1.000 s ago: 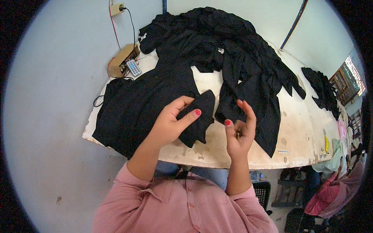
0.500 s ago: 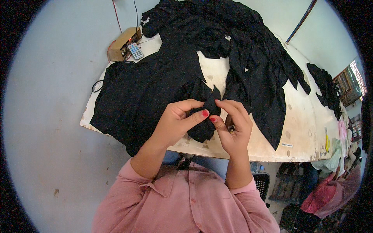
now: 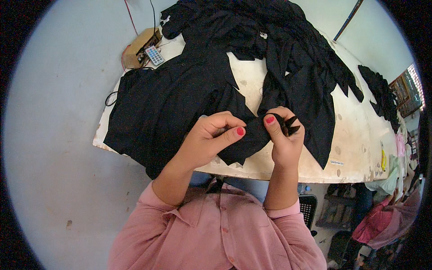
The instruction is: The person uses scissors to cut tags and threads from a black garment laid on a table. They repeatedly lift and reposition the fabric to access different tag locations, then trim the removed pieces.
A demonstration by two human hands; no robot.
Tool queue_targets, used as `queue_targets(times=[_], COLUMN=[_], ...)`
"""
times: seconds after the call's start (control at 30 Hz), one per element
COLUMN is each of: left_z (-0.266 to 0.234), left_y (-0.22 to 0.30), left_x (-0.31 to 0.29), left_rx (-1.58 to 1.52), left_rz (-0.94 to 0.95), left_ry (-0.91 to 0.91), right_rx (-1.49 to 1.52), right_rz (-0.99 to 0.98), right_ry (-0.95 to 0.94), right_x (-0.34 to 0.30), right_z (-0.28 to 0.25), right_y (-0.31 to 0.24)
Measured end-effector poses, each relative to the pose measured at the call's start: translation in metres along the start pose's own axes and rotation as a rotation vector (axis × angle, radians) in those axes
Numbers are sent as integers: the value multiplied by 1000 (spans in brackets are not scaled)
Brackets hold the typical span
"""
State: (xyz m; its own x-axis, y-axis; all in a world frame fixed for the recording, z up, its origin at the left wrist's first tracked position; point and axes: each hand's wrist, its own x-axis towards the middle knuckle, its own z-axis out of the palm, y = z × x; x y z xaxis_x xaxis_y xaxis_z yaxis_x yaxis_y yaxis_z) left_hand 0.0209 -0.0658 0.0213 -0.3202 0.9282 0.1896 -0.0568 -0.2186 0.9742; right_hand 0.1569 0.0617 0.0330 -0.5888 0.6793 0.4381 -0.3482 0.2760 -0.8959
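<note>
A black cloth piece [image 3: 256, 136] is stretched between my two hands just above the near edge of the table. My left hand [image 3: 211, 135] pinches its left part between thumb and forefinger. With thumb and bent fingers, my right hand [image 3: 288, 141] grips the other end. Tucked in the right palm is a small dark tool with two pointed tips [image 3: 291, 126], which looks like thread snips; the rest of it is hidden by the fingers. Under and left of my hands spreads a large black fabric piece [image 3: 157, 103].
More black cloth [image 3: 297, 85] is heaped across the far and right side of the pale table [image 3: 355, 148]. At the back left lie a brown box with wires [image 3: 140, 47] and a small remote control [image 3: 154, 55]. Pink cloth [image 3: 378, 225] hangs at the right.
My right hand has moved right and slightly up, turning so the pointed tips show. The cloth between my hands, earlier bunched and pinched close together, is now drawn wider.
</note>
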Motion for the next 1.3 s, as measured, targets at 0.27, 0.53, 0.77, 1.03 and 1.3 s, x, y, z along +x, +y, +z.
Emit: queue_targets(times=[0.27, 0.53, 0.77, 1.03, 1.3], left_z=[17, 12, 15, 15, 15], left_y=[-18, -16, -15, -10, -8], left_x=[17, 6, 4, 4, 2], left_rx=[42, 82, 136, 345, 408], left_rz=[438, 356, 313, 394, 474], left_ry=[83, 302, 195, 248, 350], right_rx=[518, -371, -321, -425, -517], right_rz=[428, -25, -177, -86, -180], right_ry=[37, -69, -155, -73, -201], right_x=[-14, -8, -1, 7, -14], right_z=[32, -8, 2, 1, -22], right_y=[22, 33, -14, -2, -3])
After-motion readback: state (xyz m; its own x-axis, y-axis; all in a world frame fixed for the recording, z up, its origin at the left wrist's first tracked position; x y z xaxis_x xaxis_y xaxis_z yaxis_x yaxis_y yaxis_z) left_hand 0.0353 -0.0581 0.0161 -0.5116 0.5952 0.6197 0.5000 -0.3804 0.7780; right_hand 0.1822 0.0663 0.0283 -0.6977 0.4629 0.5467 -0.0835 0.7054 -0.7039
